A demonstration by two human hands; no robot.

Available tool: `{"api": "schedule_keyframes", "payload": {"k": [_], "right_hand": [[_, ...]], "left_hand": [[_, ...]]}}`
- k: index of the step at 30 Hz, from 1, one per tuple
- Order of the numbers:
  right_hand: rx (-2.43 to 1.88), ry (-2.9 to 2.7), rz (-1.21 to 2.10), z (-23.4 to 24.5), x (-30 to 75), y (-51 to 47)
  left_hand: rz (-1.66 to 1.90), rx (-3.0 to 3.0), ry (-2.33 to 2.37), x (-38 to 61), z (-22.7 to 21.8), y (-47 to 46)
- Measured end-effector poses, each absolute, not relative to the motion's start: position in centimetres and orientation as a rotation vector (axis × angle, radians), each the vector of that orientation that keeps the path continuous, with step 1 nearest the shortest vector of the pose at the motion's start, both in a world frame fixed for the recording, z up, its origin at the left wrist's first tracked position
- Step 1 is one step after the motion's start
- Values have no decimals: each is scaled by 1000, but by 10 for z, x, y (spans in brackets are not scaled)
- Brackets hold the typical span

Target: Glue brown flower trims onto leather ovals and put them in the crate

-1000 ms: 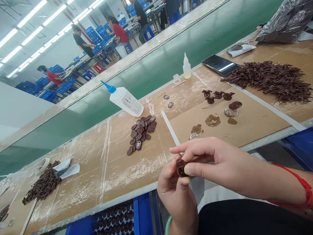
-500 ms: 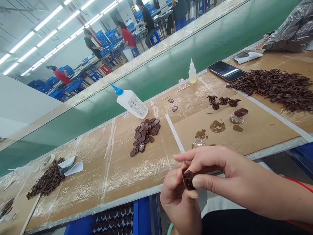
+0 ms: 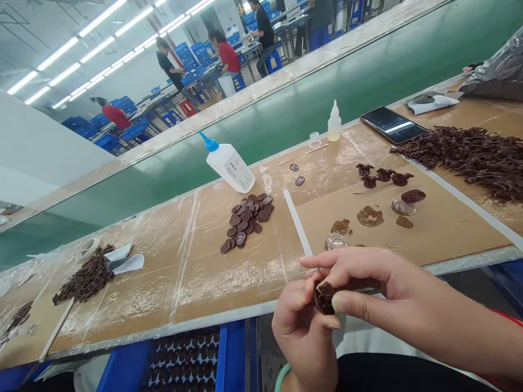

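Observation:
Between my two hands, just off the table's front edge, is a small dark brown moulded piece [image 3: 324,298], its face partly covered by fingers. My left hand [image 3: 304,321] pinches it from the left and below. From the right, my right hand [image 3: 379,288] presses its thumb and fingers against the same piece. Beyond them lies a pile of dark brown oval discs [image 3: 248,218]. Several small brown pieces with projecting sides [image 3: 384,174] stand on the brown paper, near an oval disc [image 3: 413,196] resting on a clear round dish [image 3: 404,207].
A white bottle with a blue nozzle [image 3: 232,167] and a small dropper bottle [image 3: 334,124] stand at the back. A phone [image 3: 393,126] lies beside a heap of brown branching parts [image 3: 469,155]. Below the table, a blue crate [image 3: 231,359] holds rows of brown pieces. People work far behind.
The camera view has shifted slightly, so the table items sit a little to the right. Both hands keep hold of the brown piece, their grip nearly the same.

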State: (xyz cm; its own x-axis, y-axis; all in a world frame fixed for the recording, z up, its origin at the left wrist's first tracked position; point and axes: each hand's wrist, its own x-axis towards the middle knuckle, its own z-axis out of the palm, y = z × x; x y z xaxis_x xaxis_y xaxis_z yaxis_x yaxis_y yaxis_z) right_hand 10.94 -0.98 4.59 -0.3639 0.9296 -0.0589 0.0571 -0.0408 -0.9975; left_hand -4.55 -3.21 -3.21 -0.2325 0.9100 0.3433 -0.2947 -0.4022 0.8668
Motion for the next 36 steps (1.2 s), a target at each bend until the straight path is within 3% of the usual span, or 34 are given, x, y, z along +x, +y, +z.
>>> {"api": "schedule_keyframes", "payload": {"k": [36], "right_hand": [[-1132,-1482,1509,28,119,-10]], "left_hand": [[1713,1172,911,-39,-42,-27]]}}
